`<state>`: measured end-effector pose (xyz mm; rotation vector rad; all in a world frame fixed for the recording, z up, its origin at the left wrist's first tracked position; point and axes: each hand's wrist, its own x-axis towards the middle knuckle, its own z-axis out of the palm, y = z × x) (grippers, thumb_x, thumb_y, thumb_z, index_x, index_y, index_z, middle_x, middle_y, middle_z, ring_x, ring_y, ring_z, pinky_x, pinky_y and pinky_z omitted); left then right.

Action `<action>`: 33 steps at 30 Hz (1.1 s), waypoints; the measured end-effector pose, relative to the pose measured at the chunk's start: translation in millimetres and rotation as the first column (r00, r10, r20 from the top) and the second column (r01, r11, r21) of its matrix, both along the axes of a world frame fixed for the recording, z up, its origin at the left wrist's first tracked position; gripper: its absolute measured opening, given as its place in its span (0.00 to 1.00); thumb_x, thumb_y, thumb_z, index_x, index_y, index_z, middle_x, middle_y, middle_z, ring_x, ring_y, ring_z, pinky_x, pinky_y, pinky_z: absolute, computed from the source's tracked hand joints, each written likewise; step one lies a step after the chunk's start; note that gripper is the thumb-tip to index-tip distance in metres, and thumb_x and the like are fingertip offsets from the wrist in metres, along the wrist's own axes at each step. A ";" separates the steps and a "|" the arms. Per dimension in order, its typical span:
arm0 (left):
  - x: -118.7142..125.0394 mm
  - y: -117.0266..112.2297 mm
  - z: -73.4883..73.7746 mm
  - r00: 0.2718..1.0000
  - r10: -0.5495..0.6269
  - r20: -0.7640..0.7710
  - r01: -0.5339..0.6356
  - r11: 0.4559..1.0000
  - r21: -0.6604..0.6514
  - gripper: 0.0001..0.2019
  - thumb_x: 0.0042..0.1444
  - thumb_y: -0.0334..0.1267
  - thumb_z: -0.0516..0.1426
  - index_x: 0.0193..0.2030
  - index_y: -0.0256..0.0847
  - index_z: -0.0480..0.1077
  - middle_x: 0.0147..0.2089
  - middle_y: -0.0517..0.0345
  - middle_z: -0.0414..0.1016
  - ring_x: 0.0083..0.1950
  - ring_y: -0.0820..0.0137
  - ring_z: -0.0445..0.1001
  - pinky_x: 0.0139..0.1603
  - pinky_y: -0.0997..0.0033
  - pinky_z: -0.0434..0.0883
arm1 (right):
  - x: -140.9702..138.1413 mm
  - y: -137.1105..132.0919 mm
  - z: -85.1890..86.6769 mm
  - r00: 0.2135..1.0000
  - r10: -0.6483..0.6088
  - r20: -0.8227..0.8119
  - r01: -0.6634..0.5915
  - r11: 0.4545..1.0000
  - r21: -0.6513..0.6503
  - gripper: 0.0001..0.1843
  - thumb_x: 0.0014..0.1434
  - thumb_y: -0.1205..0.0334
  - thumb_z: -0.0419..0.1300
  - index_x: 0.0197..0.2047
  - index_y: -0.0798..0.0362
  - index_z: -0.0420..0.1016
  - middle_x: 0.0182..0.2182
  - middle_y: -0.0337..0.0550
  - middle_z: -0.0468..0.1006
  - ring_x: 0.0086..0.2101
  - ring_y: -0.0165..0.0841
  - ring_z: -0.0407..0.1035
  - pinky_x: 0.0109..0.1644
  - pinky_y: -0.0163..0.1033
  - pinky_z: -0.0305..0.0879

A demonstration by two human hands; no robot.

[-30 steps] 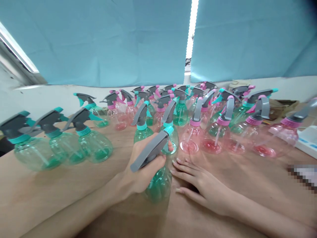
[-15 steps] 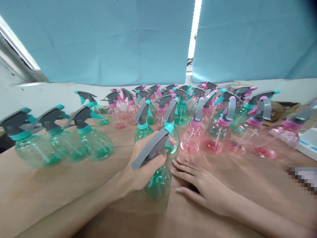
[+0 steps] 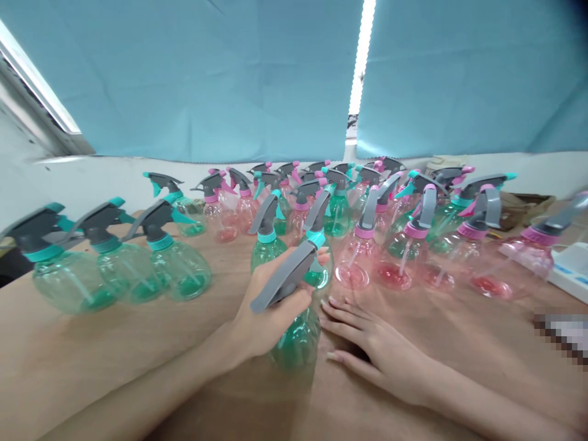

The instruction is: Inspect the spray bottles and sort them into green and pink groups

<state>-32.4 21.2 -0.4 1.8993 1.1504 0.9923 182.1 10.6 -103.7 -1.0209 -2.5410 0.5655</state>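
My left hand [image 3: 264, 309] is wrapped round the neck of a green spray bottle [image 3: 298, 343] at the middle of the table. The bottle's grey spray head [image 3: 287, 275] sticks out above my fingers, its turquoise nozzle pointing away from me. Close by on the right, my right hand [image 3: 374, 343] lies palm down on the wooden table [image 3: 413, 315], fingers stretched, holding nothing. Just beyond the held bottle stand another green spray bottle [image 3: 265, 248] and a pink spray bottle [image 3: 356, 263].
Three green spray bottles [image 3: 181, 272] stand in a row on the left. Several pink and green ones crowd the back. At the right are a pink spray bottle [image 3: 523, 260], a white object [image 3: 574, 269] and a pixelated dark-edged item [image 3: 565, 334]. Blue cloth [image 3: 229, 79] hangs behind.
The view has tilted slightly, so the scene sits a little lower. My left hand keeps its hold on the green spray bottle, and my right hand stays flat on the table.
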 end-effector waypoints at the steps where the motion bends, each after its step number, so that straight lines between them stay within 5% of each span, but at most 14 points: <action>1: 0.1 -0.2 0.2 1.000 0.000 -0.006 0.000 1.000 -0.003 0.21 0.51 0.33 0.53 0.53 0.43 0.72 0.29 0.65 0.69 0.24 0.73 0.65 0.34 0.69 0.71 | -0.1 0.1 0.5 1.000 0.000 0.003 0.000 1.000 -0.003 0.28 0.67 0.46 0.51 0.67 0.46 0.61 0.66 0.43 0.59 0.66 0.43 0.51 0.68 0.54 0.50; 17: 0.2 -0.6 -1.1 0.999 -0.032 0.012 0.032 0.999 -0.031 0.22 0.53 0.33 0.52 0.55 0.44 0.70 0.21 0.68 0.61 0.21 0.74 0.60 0.32 0.69 0.70 | 0.3 1.1 -2.4 0.999 0.005 0.033 -0.005 1.000 0.003 0.29 0.67 0.45 0.50 0.66 0.47 0.61 0.66 0.42 0.59 0.66 0.42 0.51 0.69 0.54 0.50; 33: 1.4 -0.1 0.5 0.999 -0.032 0.044 0.033 0.999 -0.041 0.18 0.52 0.31 0.52 0.50 0.49 0.70 0.22 0.69 0.47 0.21 0.74 0.50 0.24 0.73 0.57 | 0.3 0.0 1.6 0.999 -0.005 0.043 0.004 1.000 0.009 0.29 0.67 0.45 0.49 0.67 0.47 0.60 0.67 0.42 0.57 0.66 0.42 0.49 0.69 0.54 0.49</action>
